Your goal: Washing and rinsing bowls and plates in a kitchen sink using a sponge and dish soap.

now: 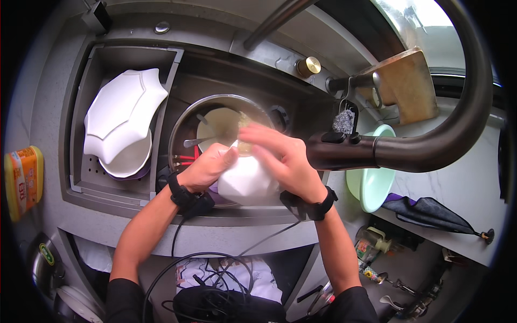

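Over the sink, my left hand (pixel 208 167) grips the rim of a white bowl (pixel 248 179), its thumb on top. My right hand (pixel 278 155) presses a pale yellow scrubbing pad (pixel 244 148) against the bowl's edge; the fingers are blurred. Under both hands stands a large metal pot (pixel 177 125). Inside it I see a bowl with cloudy liquid (pixel 220 117), a metal spoon handle (pixel 196 142) and red chopsticks (pixel 183 158). The hands and the white bowl hide the pot's near side.
White dishes (pixel 121 105) are stacked in the drainer basket (pixel 167 97) at left. A dark gooseneck faucet (pixel 343 151) reaches in from the right, close to my right hand. Beyond it are a mint-green basin (pixel 365 194), a dark cloth (pixel 428 212) and a cutting board (pixel 412 80).
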Tool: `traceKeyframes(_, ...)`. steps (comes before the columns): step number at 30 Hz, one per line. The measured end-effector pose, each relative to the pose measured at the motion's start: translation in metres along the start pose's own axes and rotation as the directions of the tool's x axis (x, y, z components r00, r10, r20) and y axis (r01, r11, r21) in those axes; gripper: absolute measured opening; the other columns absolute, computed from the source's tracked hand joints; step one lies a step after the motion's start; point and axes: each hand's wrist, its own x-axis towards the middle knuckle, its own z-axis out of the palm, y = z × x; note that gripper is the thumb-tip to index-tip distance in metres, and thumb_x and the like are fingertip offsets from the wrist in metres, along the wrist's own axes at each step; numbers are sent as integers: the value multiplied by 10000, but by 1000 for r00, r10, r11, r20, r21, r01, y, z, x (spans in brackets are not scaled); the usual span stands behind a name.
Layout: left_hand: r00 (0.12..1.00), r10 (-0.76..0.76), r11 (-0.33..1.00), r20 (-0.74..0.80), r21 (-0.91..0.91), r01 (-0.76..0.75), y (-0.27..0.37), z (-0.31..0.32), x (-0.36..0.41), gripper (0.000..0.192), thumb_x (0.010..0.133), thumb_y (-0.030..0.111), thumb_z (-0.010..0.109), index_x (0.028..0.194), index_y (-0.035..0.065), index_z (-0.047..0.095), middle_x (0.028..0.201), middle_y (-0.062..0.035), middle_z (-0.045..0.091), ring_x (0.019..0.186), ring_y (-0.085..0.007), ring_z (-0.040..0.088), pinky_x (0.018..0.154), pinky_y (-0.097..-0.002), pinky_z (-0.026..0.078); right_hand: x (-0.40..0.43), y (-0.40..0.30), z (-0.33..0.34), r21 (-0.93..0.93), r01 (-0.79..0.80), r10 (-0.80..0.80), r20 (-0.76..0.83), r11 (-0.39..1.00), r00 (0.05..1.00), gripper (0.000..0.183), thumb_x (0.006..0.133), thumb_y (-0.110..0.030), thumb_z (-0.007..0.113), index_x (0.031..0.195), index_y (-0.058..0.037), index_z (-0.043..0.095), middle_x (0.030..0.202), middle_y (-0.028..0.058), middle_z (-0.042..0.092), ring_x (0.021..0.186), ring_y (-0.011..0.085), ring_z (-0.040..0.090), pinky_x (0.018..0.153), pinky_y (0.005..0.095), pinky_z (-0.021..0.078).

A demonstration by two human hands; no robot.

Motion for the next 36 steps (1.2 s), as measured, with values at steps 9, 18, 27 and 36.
traceKeyframes(9, 1000, 20, 998, -14, 51, -19, 4, -3, 0, 459, 1005, 394, 622, 1093, -50, 695, 971, -65, 711, 894, -113, 636, 813, -266, 496, -59, 13, -51, 260, -308, 396, -438, 915, 807, 242, 980, -67, 577, 1196, 2, 662, 1112, 56, 682, 1007, 138, 626, 898, 280, 492)
traceKeyframes(18, 996, -43, 994, -74, 100, 51, 7, -2, -1, 424, 938, 268, 702, 1183, -75, 649, 1053, -107, 710, 927, -152, 663, 842, -294, 519, -63, 72, -184, 70, -392, 392, -336, 917, 856, 398, 1031, -227, 602, 1355, 0, 566, 1176, 37, 655, 1037, 98, 605, 944, 263, 473)
traceKeyframes(27, 993, -32, 996, -110, 76, 40, 10, -4, -7, 409, 949, 251, 677, 1195, -73, 639, 1051, -105, 708, 931, -156, 666, 845, -299, 521, -16, 55, -139, -525, -193, -46, -408, 829, 912, 340, 934, -135, 686, 1261, -50, 648, 1182, 98, 691, 1014, 190, 673, 894, 307, 539)
traceKeyframes(36, 997, 27, 993, -68, 118, -19, 15, 9, 5, 421, 904, 178, 681, 1240, -64, 601, 1138, -92, 672, 1039, -146, 613, 941, -297, 473, 89, 48, -109, -752, -410, 126, -407, 516, 905, 600, 970, -483, 534, 1283, 28, 566, 1167, 344, 595, 1028, 489, 633, 886, 512, 529)
